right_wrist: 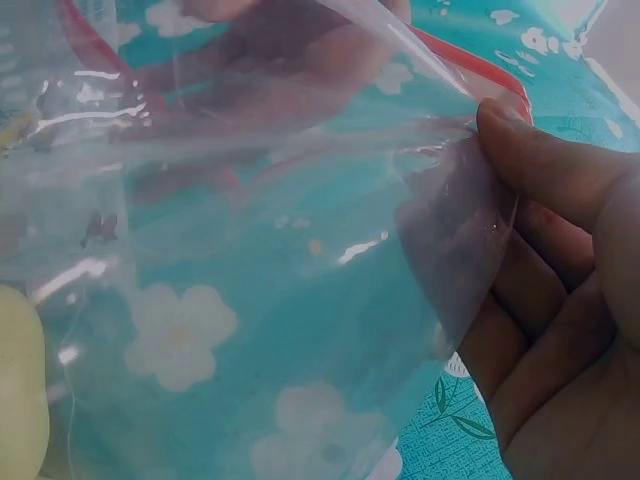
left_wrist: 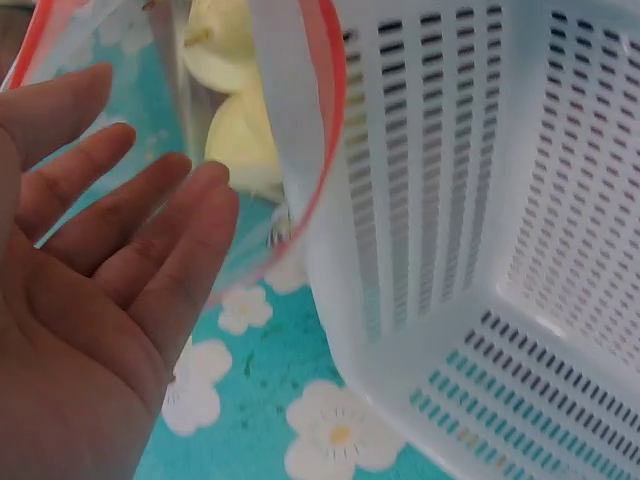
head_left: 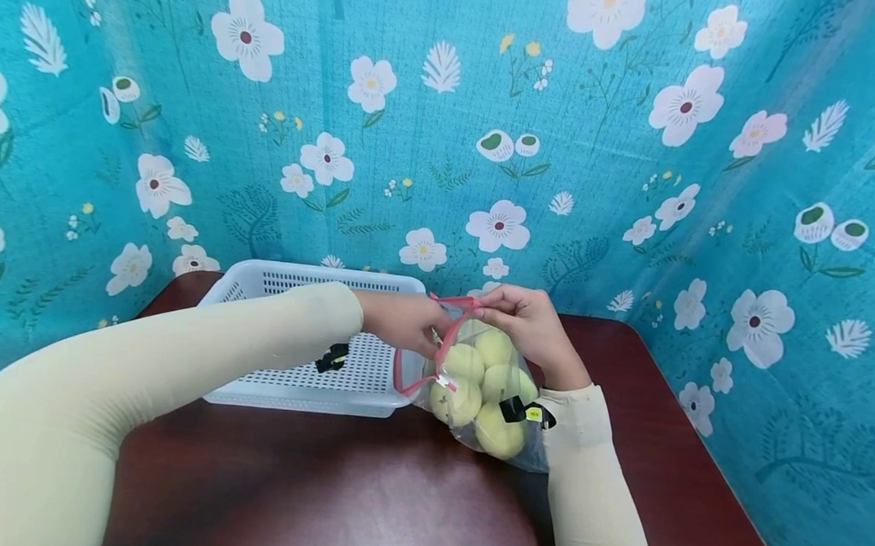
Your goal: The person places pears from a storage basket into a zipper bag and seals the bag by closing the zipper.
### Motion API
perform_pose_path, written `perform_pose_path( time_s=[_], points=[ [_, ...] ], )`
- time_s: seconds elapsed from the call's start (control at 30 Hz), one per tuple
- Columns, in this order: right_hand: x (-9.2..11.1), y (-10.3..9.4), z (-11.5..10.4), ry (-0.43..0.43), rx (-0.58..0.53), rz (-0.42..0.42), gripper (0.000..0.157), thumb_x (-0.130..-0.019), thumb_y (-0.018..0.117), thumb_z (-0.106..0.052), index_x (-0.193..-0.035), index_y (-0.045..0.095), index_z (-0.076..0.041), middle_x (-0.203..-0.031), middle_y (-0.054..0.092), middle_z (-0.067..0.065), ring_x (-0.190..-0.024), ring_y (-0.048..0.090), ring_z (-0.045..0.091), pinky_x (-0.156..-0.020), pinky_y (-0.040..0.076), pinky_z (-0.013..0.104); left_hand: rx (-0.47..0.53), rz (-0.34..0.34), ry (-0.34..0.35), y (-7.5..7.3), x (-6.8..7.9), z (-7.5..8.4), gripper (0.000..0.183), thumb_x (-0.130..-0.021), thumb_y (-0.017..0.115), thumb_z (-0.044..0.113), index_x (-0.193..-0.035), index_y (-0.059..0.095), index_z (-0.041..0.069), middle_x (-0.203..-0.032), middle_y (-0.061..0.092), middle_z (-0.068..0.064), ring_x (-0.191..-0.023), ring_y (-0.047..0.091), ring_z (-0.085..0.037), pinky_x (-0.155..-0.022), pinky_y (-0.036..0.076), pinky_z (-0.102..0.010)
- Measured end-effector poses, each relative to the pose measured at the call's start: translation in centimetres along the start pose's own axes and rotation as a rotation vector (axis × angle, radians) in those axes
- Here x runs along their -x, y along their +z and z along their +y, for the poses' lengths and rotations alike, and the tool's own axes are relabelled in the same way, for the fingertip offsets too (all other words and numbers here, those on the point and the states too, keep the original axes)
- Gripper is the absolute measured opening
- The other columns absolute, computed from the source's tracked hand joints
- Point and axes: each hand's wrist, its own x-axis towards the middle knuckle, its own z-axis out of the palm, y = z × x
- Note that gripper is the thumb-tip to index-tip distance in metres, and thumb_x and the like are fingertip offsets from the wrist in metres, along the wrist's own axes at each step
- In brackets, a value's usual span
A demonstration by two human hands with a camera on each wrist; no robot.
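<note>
A clear plastic bag [head_left: 534, 459] with a red-edged mouth lies on the table, holding several round pale yellow pears [head_left: 495, 434]. At the far edge of its mouth my right hand [head_left: 530, 327] pinches the rim between thumb and fingers, also plain in the right wrist view. My left hand [head_left: 400, 316] reaches into the mouth from the left. Its fingers [left_wrist: 190, 255] are loosely extended and hold nothing in the left wrist view, where pears [left_wrist: 245, 140] show beyond them. A white slotted plastic basket [head_left: 296, 400] stands left of the bag, beneath my left forearm.
The basket wall [left_wrist: 410, 180] stands close beside the bag's mouth. Under everything is a dark red-brown table [head_left: 311, 487]. Behind and to the sides hangs a teal flowered cloth [head_left: 415, 125].
</note>
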Motion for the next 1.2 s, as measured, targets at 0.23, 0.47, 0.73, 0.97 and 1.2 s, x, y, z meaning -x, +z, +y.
perform_pose_path(
  time_s=[0.23,0.47,0.73,0.97,1.2],
  points=[
    [0.0,0.6,-0.5,0.000,0.009,0.002,0.008,-0.088,0.072,-0.007,-0.095,0.075,-0.005,-0.088,0.073,0.005,-0.078,0.066,0.018,-0.061,0.052,0.026,-0.068,0.170,0.013,-1.7,2.7,-2.1,0.018,-0.096,0.063,0.022,-0.112,0.071,0.018,-0.104,0.068,0.007,-0.094,0.062,-0.005,-0.082,0.050,-0.027],
    [0.6,0.4,-0.7,0.035,0.062,0.019,0.009,-0.088,0.072,-0.010,-0.096,0.075,-0.005,-0.089,0.073,0.005,-0.079,0.065,0.017,-0.060,0.052,0.027,-0.095,0.357,-0.060,-2.2,2.9,-5.0,0.017,-0.097,0.057,0.012,-0.111,0.064,0.018,-0.100,0.068,0.002,-0.089,0.063,-0.009,-0.076,0.051,-0.029],
    [0.8,1.1,-1.2,0.051,0.083,0.007,0.016,-0.090,0.070,-0.012,-0.104,0.072,-0.004,-0.101,0.072,0.009,-0.089,0.069,0.018,-0.073,0.055,0.030,-0.128,0.343,-0.067,-0.9,0.9,-6.1,0.043,-0.098,0.058,0.010,-0.139,0.048,0.020,-0.127,0.060,-0.004,-0.105,0.062,-0.015,-0.082,0.050,-0.027],
    [1.0,1.9,-2.4,0.045,0.267,-0.083,0.026,-0.093,0.066,-0.022,-0.116,0.068,-0.011,-0.109,0.070,0.004,-0.099,0.067,0.020,-0.082,0.053,0.043,-0.167,0.351,-0.028,-0.3,-0.1,-5.5,0.048,-0.097,0.057,0.003,-0.142,0.048,0.019,-0.134,0.057,-0.002,-0.119,0.056,-0.017,-0.093,0.047,-0.030],
    [3.2,2.0,-3.1,0.053,0.457,-0.119,0.052,-0.096,0.059,-0.042,-0.141,0.052,-0.017,-0.135,0.057,0.005,-0.125,0.051,0.026,-0.096,0.044,0.051,-0.149,0.357,-0.012,-0.6,-0.2,-5.6,0.048,-0.099,0.054,0.004,-0.142,0.048,0.023,-0.129,0.060,-0.002,-0.117,0.057,-0.019,-0.092,0.047,-0.031]
  ],
)
